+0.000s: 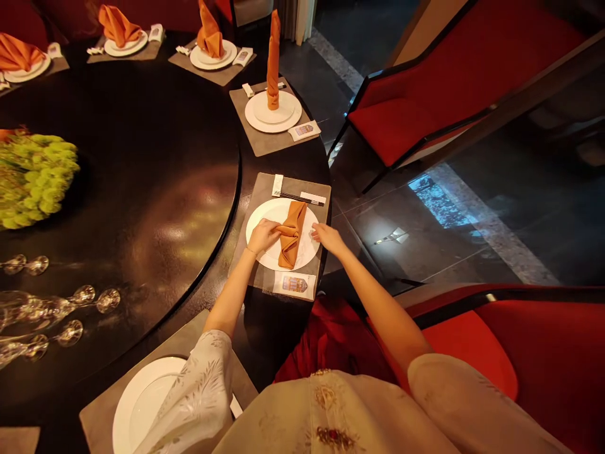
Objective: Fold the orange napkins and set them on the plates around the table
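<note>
Bench (293, 162): round, dark, glossy, topped with a large dark turntable (108, 113). On the turntable, at left: green flower arrangement (40, 183); nearer, clear glasses (38, 306) lying on their sides. Along the far rim: place settings with upright orange napkins (273, 57). To the right: dark tiled floor (350, 208) with bluish reflections; red chair (387, 126) at far right, second red chair (467, 353) at near right.

Folded orange napkin (297, 217): on a white plate (271, 208), set on a grey placemat (302, 183) by the bench's right rim. Long axis running near to far, far end leaning slightly right; twisted end pointing left from the middle. Beyond the plate: black chopsticks (300, 198) and white rest (277, 185). On the near side: printed packet (295, 285).

Left hand (263, 236): closed on the napkin's twisted left end. Right hand (327, 238): just right of the napkin, at the plate's right edge, fingers bent; cannot tell whether open or pinching.

Obscured: twisted tip, under the left fingers; near-left plate (142, 403), partly behind the patterned sleeve (203, 372). Cut off: flowers and glasses, at the left edge. Too small to read: print on the packet.
</note>
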Demonstrator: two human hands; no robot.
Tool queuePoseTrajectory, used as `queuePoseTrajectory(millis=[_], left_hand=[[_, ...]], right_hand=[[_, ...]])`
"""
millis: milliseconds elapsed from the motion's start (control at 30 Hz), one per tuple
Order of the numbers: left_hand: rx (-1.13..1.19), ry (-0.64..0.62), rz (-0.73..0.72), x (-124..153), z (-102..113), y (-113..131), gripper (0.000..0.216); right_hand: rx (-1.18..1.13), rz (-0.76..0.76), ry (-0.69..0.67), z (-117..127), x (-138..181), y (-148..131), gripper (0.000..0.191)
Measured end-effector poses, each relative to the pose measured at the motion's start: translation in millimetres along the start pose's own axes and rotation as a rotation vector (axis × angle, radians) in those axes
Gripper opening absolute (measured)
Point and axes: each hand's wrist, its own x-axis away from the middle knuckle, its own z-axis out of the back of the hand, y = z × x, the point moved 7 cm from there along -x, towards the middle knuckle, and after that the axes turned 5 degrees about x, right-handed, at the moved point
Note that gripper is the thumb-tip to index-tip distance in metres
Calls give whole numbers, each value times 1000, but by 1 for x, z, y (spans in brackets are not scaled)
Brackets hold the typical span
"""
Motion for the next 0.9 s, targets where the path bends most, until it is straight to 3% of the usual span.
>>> queuePoseTrajectory(millis=[100,167,267,300,333,400,467,567,633,767,900], left_hand=[[27,40,-18,7,6,5,44],[55,132,8,19,19,12,51],[112,397,180,65,47,24,41],[137,500,264,89,54,28,34],[168,602,351,116,60,33,27],[248,739,502,177,58,47,26],[339,850,633,245,46,65,27],[372,1035,852,361,13,105,28],[410,1166,1011,443,-17,136,30],[413,1498,1308,598,-79,198,38],[337,1725,1555,729,-123,233,45]], right_hand=[[-152,-115,-59,-24,-2,17,37],[-145,-70,68,-16,6,9,34],[-134,211,410,11,47,-28,30],[-155,333,465,12,66,-42,30],[-168,443,435,5,85,-55,29],[-158,636,186,-33,123,-75,27],[-109,739,-163,-90,165,-79,23],[11,783,-589,-174,227,-61,22],[65,801,-757,-217,262,-50,23],[148,878,-885,-288,313,-54,25],[190,961,-849,-366,352,-87,25]])
